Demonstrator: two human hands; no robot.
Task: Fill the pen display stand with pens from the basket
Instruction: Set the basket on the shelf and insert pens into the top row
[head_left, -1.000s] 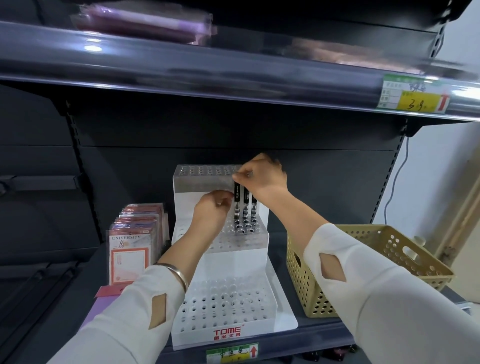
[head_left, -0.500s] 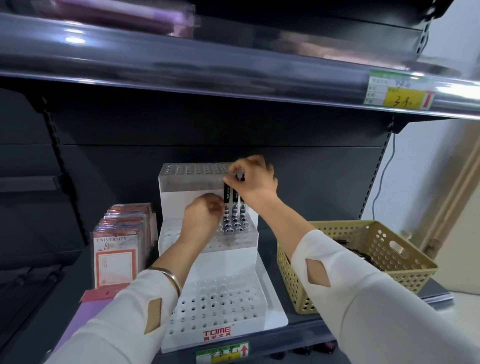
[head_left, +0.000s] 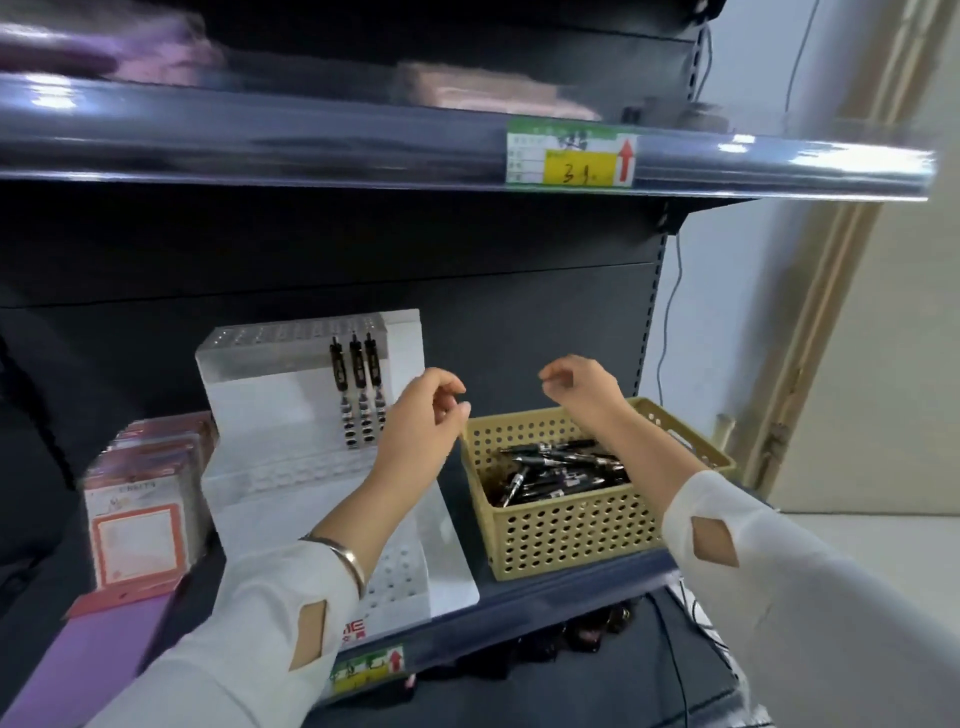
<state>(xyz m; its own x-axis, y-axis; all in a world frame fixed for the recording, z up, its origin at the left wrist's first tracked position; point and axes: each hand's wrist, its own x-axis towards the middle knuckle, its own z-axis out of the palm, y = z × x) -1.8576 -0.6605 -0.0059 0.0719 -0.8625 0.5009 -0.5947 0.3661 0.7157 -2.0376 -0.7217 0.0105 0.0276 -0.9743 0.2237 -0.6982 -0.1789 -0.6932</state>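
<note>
A white stepped pen display stand (head_left: 291, 395) with rows of holes sits on the dark shelf. Three black pens (head_left: 357, 387) stand upright in its middle tier, side by side. To its right a tan perforated basket (head_left: 571, 525) holds several black pens (head_left: 558, 470) lying in a heap. My left hand (head_left: 423, 426) hovers between stand and basket, fingers loosely curled, holding nothing. My right hand (head_left: 584, 387) hangs over the basket's back part, fingers loosely curled and empty.
Packs of pink-framed cards (head_left: 140, 514) stand left of the stand, with a purple sheet (head_left: 98, 654) in front of them. The upper shelf edge (head_left: 363, 150) with a price tag (head_left: 571, 156) runs overhead. A wall and a cable are at right.
Both hands have let go of the three pens in the stand and moved right toward the basket. The camera has turned right, so the basket's pens now show.
</note>
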